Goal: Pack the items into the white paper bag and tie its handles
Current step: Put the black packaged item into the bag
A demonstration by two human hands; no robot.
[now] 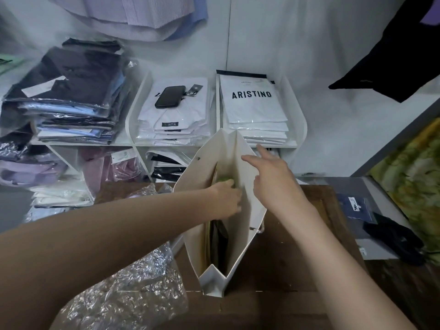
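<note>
Bag: the bag stands open on my worktop, with dark items inside.
Left hand: my left hand reaches into the bag's mouth at a green item. My fingers are hidden, so I cannot tell the grip.
Right hand: my right hand is loose, fingers straight against the bag's right wall.
Shelf: a phone lies on folded shirts.

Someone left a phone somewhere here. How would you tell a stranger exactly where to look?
Find the white shelf against the back wall; its top holds two stacks of wrapped white shirts. The phone lies on the left stack, beside the ARISTINO stack. It is the only dark, glossy slab there.
</note>
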